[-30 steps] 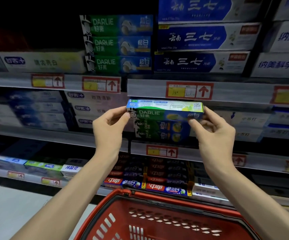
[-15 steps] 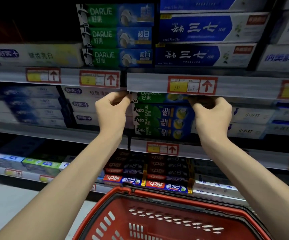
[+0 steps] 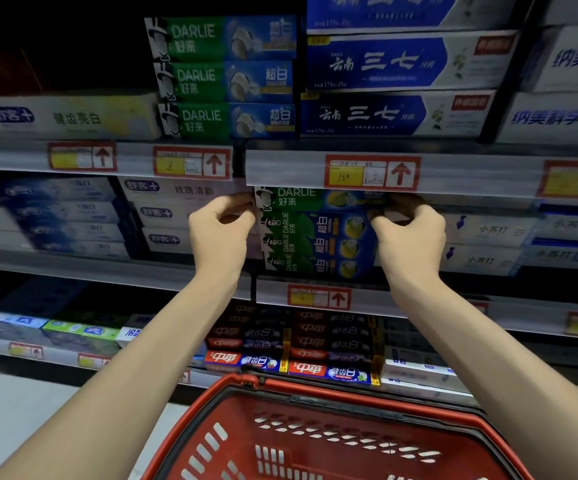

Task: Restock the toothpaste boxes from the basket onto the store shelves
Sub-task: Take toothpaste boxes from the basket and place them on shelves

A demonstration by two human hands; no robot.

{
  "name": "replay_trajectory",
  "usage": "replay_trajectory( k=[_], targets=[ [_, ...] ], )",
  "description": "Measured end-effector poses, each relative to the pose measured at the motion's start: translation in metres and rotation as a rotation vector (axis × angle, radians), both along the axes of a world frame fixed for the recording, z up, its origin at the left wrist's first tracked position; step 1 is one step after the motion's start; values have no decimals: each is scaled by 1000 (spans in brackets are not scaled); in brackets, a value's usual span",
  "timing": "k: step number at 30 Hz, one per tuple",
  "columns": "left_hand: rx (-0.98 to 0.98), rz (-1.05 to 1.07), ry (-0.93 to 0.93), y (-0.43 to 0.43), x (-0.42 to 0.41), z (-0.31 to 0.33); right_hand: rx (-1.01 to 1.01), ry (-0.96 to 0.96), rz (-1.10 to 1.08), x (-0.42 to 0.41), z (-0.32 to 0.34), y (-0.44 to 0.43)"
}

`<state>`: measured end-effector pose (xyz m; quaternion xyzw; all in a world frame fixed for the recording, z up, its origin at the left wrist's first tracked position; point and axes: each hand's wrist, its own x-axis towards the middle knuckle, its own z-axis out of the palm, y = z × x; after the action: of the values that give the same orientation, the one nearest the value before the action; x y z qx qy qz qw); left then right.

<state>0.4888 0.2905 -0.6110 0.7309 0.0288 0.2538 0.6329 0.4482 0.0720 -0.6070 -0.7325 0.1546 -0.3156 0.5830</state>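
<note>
Two hands meet at the ends of one green-and-blue DARLIE box, which lies flat on its long side just under the price strip of the shelf above. The left hand has its fingers curled in, thumb and forefinger pinching the box's left end beside the printed face logo. The right hand has its fingers bent over the right end, covering that end from view. The box rests on top of a row of upright DARLIE boxes standing on the middle shelf, their lettering turned sideways. White boxes sit close on both sides of this row.

One shelf higher, three more DARLIE boxes are stacked flat, with blue-and-white boxes to their right. Below the middle shelf, red and dark boxes are piled in rows. The red basket sits at the bottom of the view between the two forearms, with its rim and slotted wall showing.
</note>
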Motion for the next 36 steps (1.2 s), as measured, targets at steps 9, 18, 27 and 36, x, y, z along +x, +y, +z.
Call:
replay_trajectory(
  k=[9, 18, 27, 36],
  targets=[
    [-75, -9, 22, 9, -19, -7, 47, 18, -17, -23, -3, -8],
    [13, -43, 120, 20, -67, -1, 43, 90, 72, -74, -7, -3],
    [121, -105, 145, 14, -49, 12, -59, 129, 96, -53, 12, -8],
    [179, -79, 184, 8, -9, 11, -189, 143, 196, -24, 14, -8]
  ],
)
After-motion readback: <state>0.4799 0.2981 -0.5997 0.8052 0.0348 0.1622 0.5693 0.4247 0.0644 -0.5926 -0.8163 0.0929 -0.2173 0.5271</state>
